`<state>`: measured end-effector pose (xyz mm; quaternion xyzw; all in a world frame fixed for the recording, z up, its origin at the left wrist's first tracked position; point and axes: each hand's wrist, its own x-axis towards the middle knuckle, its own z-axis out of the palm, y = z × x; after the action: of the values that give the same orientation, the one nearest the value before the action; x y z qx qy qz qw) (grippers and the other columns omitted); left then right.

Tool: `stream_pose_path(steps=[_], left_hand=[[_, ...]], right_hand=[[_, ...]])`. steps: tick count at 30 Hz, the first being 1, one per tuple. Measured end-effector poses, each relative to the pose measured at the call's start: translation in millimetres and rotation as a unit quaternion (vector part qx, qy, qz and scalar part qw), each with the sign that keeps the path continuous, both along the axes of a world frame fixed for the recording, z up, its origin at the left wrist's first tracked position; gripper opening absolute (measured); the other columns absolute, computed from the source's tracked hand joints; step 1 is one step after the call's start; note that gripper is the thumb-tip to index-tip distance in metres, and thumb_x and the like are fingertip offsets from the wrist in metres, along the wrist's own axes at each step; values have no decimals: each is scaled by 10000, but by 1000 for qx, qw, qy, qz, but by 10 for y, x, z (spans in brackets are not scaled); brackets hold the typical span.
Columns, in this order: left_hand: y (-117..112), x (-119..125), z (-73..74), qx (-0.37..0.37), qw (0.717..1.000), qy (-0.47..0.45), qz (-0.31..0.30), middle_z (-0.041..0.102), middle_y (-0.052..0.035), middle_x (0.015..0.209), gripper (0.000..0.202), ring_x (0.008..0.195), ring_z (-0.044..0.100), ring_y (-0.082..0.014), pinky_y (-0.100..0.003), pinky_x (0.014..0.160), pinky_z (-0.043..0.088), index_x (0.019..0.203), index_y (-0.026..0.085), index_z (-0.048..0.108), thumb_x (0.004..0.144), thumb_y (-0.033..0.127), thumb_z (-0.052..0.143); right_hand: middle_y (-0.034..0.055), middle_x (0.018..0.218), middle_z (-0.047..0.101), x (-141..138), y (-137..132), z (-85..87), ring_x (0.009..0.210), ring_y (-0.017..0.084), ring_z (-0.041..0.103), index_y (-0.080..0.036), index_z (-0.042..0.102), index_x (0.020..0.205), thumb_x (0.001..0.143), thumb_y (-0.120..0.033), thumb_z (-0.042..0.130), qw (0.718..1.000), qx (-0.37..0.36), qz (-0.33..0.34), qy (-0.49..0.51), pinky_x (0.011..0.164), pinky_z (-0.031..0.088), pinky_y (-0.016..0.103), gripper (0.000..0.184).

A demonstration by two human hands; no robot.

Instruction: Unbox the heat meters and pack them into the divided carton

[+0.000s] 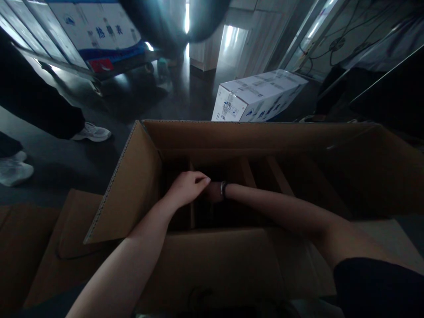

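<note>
A deep brown cardboard box (215,254) lies open in front of me, split by upright cardboard dividers (278,176). My left hand (187,187) is over the left part of the box, on top of a thin divider (192,216). Its thumb and forefinger tips come together in a pinch; whatever lies between them cannot be made out. Close beside it, my right hand (213,192), with a dark band (223,190) at the wrist, reaches down into a shadowed compartment. The right fingers are hidden in the dark.
Beyond the box, a white printed carton (261,95) rests on the floor. A cart (96,84) with white and blue cartons (102,33) is at the upper left. A person's leg and shoe (92,131) are at left. Raised box flaps (127,185) border the opening.
</note>
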<state>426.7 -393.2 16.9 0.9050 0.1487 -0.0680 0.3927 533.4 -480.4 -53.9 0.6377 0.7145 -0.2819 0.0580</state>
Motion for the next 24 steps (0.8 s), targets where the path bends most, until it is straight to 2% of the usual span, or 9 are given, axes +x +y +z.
stream_pose_path(steps=[2, 5, 9, 13, 16, 17, 19, 21, 24], left_hand=[[20, 26, -44, 84, 996, -10, 14, 677, -31, 952, 229, 915, 590, -177, -279, 827, 428, 928, 183, 676, 813, 227, 482], [-5, 10, -104, 183, 983, -16, 16, 657, -46, 944, 211, 956, 548, -206, -314, 889, 410, 909, 181, 678, 785, 170, 507], [-9, -13, -145, 263, 953, -72, 133, 535, -115, 1107, 351, 1061, 474, -253, -359, 930, 392, 1086, 141, 591, 736, 153, 562], [-12, 69, -186, 142, 966, 0, 214, 555, -105, 1005, 539, 944, 562, -203, -311, 837, 448, 1233, 105, 410, 732, 179, 593], [-69, 149, -220, 31, 972, 64, 222, 603, -88, 906, 614, 829, 607, -194, -281, 713, 481, 1276, 99, 322, 762, 301, 592], [-95, 167, -230, 2, 973, 74, 218, 606, -106, 949, 629, 823, 614, -199, -272, 660, 488, 1285, 104, 302, 772, 339, 580], [-144, 183, -251, -47, 975, 92, 199, 580, -150, 1082, 635, 830, 622, -215, -256, 558, 488, 1296, 121, 283, 790, 400, 546], [-186, 180, -272, -69, 977, 103, 171, 532, -173, 1189, 647, 868, 619, -238, -260, 525, 489, 1314, 139, 268, 800, 440, 520], [-235, 165, -298, -42, 983, 101, 144, 491, -197, 1251, 762, 1026, 566, -273, -306, 692, 506, 1375, 121, 171, 800, 485, 514]], right_hand=[[40, 918, 660, 30, -97, 89, 817, 133, 605, -144, 652, 949, 849, -337, 520, 996, -60, 13, 63, 717, 457, 224, 254], [31, 916, 666, -122, -297, 77, 798, 108, 607, -153, 646, 973, 885, -371, 449, 982, -129, 37, 133, 660, 436, 174, 307], [105, 937, 652, -333, -400, -87, 839, 165, 611, -125, 632, 974, 890, -237, 416, 996, -86, 14, 22, 694, 452, 237, 258], [212, 1138, 547, -282, -300, -204, 1080, 302, 509, -68, 550, 1125, 839, -98, 395, 995, -25, -59, -72, 841, 434, 435, 326], [189, 1391, 305, -163, -255, -264, 1317, 353, 189, -101, 423, 1287, 832, -154, 445, 985, 70, -86, -132, 1042, 169, 577, 458], [159, 1441, 219, -119, -254, -285, 1344, 343, 90, -128, 377, 1327, 821, -177, 478, 979, 98, -100, -150, 1068, 85, 576, 519], [122, 1482, 80, -38, -264, -324, 1351, 344, -29, -162, 280, 1384, 779, -226, 558, 964, 122, -152, -178, 1072, 27, 586, 669], [144, 1481, 16, 17, -278, -348, 1339, 384, -37, -147, 207, 1408, 721, -269, 637, 952, 108, -213, -189, 1050, 44, 622, 820], [185, 1430, 235, 14, -281, -341, 1307, 366, 215, -149, 289, 1377, 745, -258, 631, 968, 66, -193, -149, 1040, 171, 595, 727]])
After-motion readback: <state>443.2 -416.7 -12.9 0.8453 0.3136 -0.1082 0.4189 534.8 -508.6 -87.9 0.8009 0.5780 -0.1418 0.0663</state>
